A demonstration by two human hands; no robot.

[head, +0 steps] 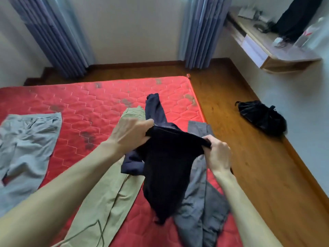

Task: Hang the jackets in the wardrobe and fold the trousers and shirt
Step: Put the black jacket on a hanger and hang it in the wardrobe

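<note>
Over mattress: both hands gripping black garment.

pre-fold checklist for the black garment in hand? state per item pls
1. Left hand grips the black garment at its top edge: ok.
2. Right hand grips the other end of that edge: ok.
3. Garment lifted off the mattress: not ok, its lower end reaches down among the other clothes.
4. Landing spot clear: not ok, navy garment, khaki trousers and grey garment lie right under it.
5. Garment type (shirt, trousers or jacket): cannot tell, it hangs bunched.
6. Free mattress for folding: ok, bare red patch between khaki trousers and light grey trousers.
</note>
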